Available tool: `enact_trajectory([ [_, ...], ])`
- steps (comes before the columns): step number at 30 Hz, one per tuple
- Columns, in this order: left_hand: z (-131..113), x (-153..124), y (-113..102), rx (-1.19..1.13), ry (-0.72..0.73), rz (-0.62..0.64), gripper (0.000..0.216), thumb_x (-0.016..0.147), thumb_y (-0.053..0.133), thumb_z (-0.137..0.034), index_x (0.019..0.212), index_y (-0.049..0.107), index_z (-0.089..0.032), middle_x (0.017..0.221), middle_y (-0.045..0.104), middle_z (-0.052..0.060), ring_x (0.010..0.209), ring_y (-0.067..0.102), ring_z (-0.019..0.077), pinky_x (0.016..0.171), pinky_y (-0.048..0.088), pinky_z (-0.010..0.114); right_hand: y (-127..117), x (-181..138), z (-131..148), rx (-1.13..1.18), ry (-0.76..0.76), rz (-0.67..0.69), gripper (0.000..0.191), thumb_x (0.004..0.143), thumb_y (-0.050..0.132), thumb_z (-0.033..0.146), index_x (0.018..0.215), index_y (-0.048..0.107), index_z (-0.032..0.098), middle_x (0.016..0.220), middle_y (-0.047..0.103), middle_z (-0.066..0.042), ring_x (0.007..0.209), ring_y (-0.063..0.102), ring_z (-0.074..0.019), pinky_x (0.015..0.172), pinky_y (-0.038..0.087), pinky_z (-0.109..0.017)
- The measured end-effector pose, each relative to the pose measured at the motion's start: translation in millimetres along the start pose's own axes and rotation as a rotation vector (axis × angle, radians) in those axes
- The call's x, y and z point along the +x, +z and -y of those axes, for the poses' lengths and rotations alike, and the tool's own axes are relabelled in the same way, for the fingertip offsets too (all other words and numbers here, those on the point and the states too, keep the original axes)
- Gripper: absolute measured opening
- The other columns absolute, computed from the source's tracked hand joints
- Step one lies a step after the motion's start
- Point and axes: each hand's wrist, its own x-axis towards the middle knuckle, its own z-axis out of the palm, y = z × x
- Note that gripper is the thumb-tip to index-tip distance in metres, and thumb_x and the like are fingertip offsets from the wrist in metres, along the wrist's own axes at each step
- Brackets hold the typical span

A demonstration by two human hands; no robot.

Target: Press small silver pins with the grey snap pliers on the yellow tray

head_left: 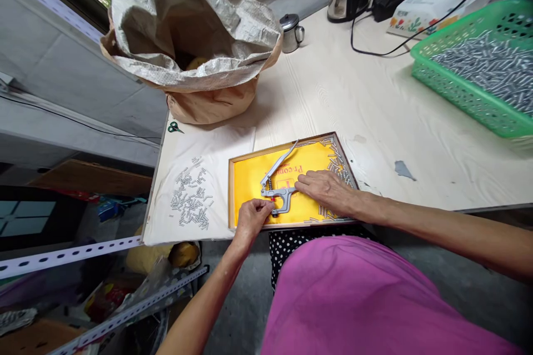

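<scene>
I see press pliers [278, 191] lying in the yellow tray [250, 177], left hand [253, 216] curled, fingertips pinching the pliers' lower head, right hand [327, 189] flat and unclenched, fingertips touching the body, loose pins [190, 199] heaped beside the tray.

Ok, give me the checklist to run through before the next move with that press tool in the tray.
1. Press tool lies inside the yellow tray, long handle pointing away from the person: ok.
2. Left hand at the tool's jaw end, touching it: ok.
3. Right hand flat on the tray, reaching the tool's body: ok.
4. A piece seated in the jaws: cannot tell, the left hand hides them.
5. Metal pins close by along the tray's right edge: ok.
6. Pin pile on the white sheet left of the tray, apart from it: ok.
</scene>
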Motion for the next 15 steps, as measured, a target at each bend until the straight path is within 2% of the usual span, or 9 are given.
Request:
enact_trajectory([
  [2,0,0,0,0.018,0.009,-0.012,0.036,0.07,0.071,-0.05,0.071,0.075,-0.014,0.056,0.064,0.002,0.053,0.054,0.0133,0.049,0.037,0.022,-2,1,-2,-0.006,0.005,0.018,0.014,0.096,0.047,0.012,0.097,0.059,0.019,0.089,0.062,-0.005,0.081,0.051,-0.0184,0.065,0.032,-0.032],
  [4,0,0,0,0.038,0.008,-0.016,0.036,0.07,0.071,-0.05,0.071,0.075,-0.014,0.055,0.062,0.001,0.053,0.053,0.0131,0.049,0.036,0.022,-6,3,-5,-0.011,0.022,0.021,0.006,0.094,0.056,0.023,0.097,0.061,0.021,0.096,0.063,-0.007,0.088,0.052,-0.0211,0.069,0.035,-0.033],
  [6,-1,0,0,0.06,0.005,-0.012,0.036,0.07,0.069,-0.049,0.07,0.074,-0.014,0.054,0.06,0.001,0.051,0.05,0.0119,0.048,0.033,0.021,-12,8,-11,-0.022,0.037,-0.009,0.027,0.088,0.067,0.04,0.107,0.061,0.021,0.117,0.062,-0.011,0.1,0.052,-0.026,0.077,0.039,-0.037],
  [9,-1,0,-1,0.082,-0.003,0.007,0.038,0.07,0.067,-0.05,0.068,0.073,-0.013,0.053,0.057,-0.001,0.049,0.044,0.0101,0.047,0.028,0.021,-20,20,-22,-0.064,0.027,-0.06,0.072,0.075,0.076,0.058,0.13,0.053,0.017,0.145,0.046,-0.018,0.122,0.044,-0.0365,0.09,0.039,-0.046],
  [11,-1,0,-1,0.083,-0.011,0.016,0.039,0.07,0.066,-0.051,0.069,0.073,-0.013,0.053,0.056,-0.001,0.05,0.042,0.0097,0.047,0.027,0.021,-22,28,-30,-0.093,0.015,-0.036,0.086,0.07,0.076,0.064,0.135,0.05,0.016,0.145,0.046,-0.02,0.128,0.039,-0.0401,0.093,0.038,-0.049],
  [15,-2,0,-1,0.077,-0.029,0.034,0.043,0.07,0.065,-0.054,0.071,0.073,-0.012,0.053,0.056,-0.001,0.05,0.042,0.0097,0.048,0.029,0.021,-21,40,-39,-0.088,0.002,0.093,0.083,0.07,0.071,0.07,0.13,0.054,0.015,0.127,0.059,-0.017,0.118,0.047,-0.0368,0.092,0.037,-0.047],
])
